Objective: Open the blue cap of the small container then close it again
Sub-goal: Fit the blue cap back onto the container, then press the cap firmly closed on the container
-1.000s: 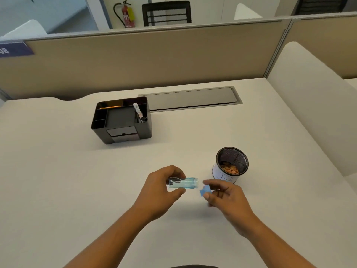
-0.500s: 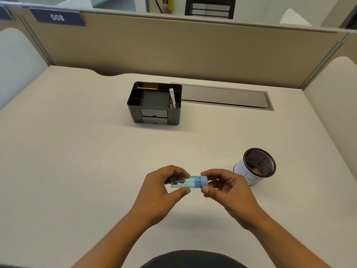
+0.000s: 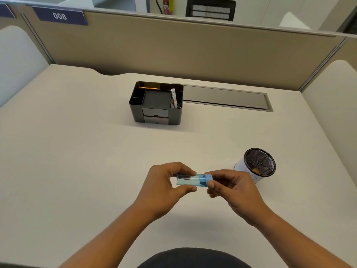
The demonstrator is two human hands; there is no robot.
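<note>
A small clear-blue container (image 3: pixel 190 180) lies sideways in the air above the white desk, with dark bits inside near its left end. My left hand (image 3: pixel 164 187) pinches its body between thumb and fingers. The blue cap (image 3: pixel 209 178) sits on the container's right end. My right hand (image 3: pixel 234 188) grips that cap with fingertips and thumb.
A black mesh pen cup (image 3: pixel 257 164) with a white sleeve stands just right of my right hand. A black desk organiser (image 3: pixel 156 104) with pens sits further back, in front of a grey cable hatch (image 3: pixel 226 98). Beige partitions (image 3: pixel 173 47) close the desk's back.
One second ago the cap was off, held in my right hand beside the container's mouth. It now sits on the container. The view has also shifted left.
</note>
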